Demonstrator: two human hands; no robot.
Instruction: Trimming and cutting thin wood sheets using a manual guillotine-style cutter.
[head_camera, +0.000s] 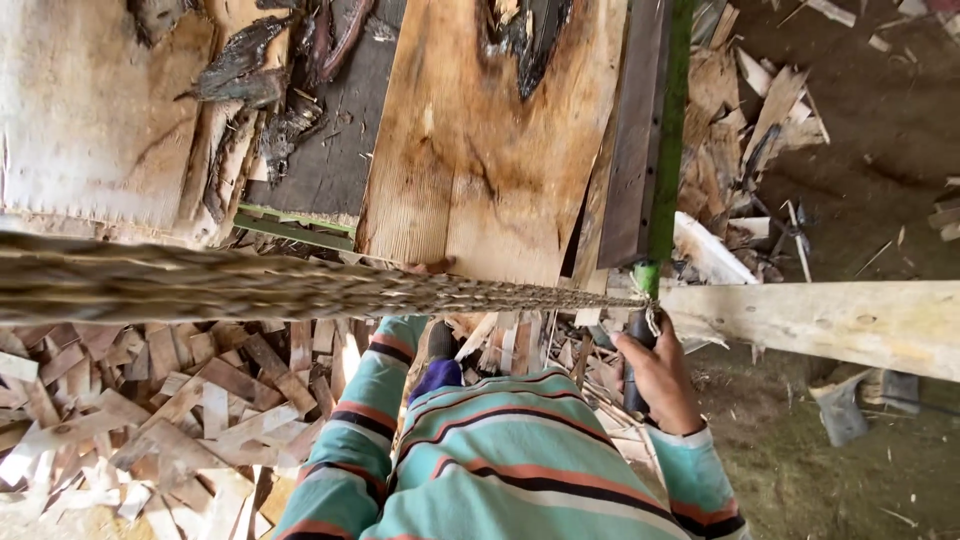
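Striped sleeves, teal with orange and dark bands, fill the bottom of your view; both arms reach away from your chest.

Right hand (660, 372): raised at the right, knuckles toward the camera, fingers clenched around a dark handle (636, 350). Handle stands near upright in the fist, its top end green. From that green end a long green bar (670, 130) runs straight up the frame along the dark edge of the boards, so the long axis is vertical in view.

Rope (300, 285): thick, braided, pale brown. It crosses the whole frame near horizontally from the left edge, narrows to the right and ends at the handle just above your right fist, where it looks tied on.

Left hand (428, 267): arm stretched forward under the rope, only a few fingertips showing at the lower edge of the wide plank (480, 140). They seem to touch the plank's end; you cannot tell whether they grip it.

Plank lies lengthwise away from you, with charred bark at its far end. Pale beam (830, 320) sticks out to the right of the handle. Wood offcuts (160, 420) litter the ground at left.
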